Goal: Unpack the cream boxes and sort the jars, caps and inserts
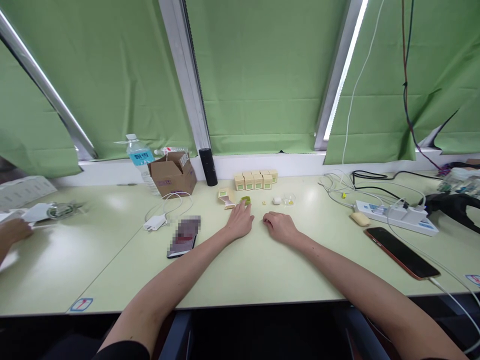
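Note:
My left hand (pixel 240 221) lies on the table with its fingers stretched forward, the tips touching or just short of a small green item (pixel 245 200). Beside that item is an opened small cream box (pixel 226 197) with its flap toward me. My right hand (pixel 280 227) rests on the table with its fingers curled in; what they hold, if anything, is hidden. Beyond it are a tiny yellow piece (pixel 264 203), a small white cylinder (pixel 276 200) and a clear round plastic piece (pixel 289 200). Several closed cream boxes (pixel 255 180) stand in a row behind.
On the left are a phone (pixel 184 236), a white charger (pixel 155 222), a cardboard box (pixel 172 174), a water bottle (pixel 141 160) and a black cylinder (pixel 208 167). To the right lie a power strip (pixel 396 218) and another phone (pixel 402 252). Another person's hand (pixel 15 233) is at far left.

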Demonstrator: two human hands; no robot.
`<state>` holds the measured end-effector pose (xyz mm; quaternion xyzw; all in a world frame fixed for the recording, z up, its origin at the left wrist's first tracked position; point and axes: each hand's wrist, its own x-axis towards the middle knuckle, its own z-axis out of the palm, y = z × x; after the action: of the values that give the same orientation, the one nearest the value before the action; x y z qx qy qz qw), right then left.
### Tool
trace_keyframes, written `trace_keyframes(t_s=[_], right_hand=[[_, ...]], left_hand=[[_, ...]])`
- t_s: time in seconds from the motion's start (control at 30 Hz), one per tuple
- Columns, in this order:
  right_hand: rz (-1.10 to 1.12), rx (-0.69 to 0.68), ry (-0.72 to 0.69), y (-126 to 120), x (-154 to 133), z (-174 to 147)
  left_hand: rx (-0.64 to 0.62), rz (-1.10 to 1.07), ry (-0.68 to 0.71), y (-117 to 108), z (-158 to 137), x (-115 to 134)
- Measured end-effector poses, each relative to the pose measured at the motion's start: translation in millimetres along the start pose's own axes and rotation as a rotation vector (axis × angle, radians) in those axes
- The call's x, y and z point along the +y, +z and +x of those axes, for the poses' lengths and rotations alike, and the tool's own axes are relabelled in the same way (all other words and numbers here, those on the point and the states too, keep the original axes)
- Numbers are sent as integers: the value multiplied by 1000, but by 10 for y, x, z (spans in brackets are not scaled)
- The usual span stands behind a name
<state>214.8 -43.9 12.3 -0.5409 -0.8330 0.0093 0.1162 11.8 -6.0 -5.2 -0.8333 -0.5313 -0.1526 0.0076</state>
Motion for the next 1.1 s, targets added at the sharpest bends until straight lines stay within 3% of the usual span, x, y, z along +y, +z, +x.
trace_keyframes(t_s=[0.13,0.43,0.6,0.77,0.93,1.1], right_hand=[[8,-4,1,-6,3,1],[2,8,-1,19,16,8],[-13,16,-17,23,20,-1],[-26,91,8,-63,112,47],[-72,227,158,-282,421,339],[-159,226,243,-414,689,872]], left_hand=[[-24,-15,-20,17,21,-31],[50,-16,-22,50,-8,-46],[119,-77,95,10,-90,-45],[-16,-149,270,-74,-178,-27],[-40,-147,281,-109,-188,-9],[-54,-137,285,-117,-184,-1]])
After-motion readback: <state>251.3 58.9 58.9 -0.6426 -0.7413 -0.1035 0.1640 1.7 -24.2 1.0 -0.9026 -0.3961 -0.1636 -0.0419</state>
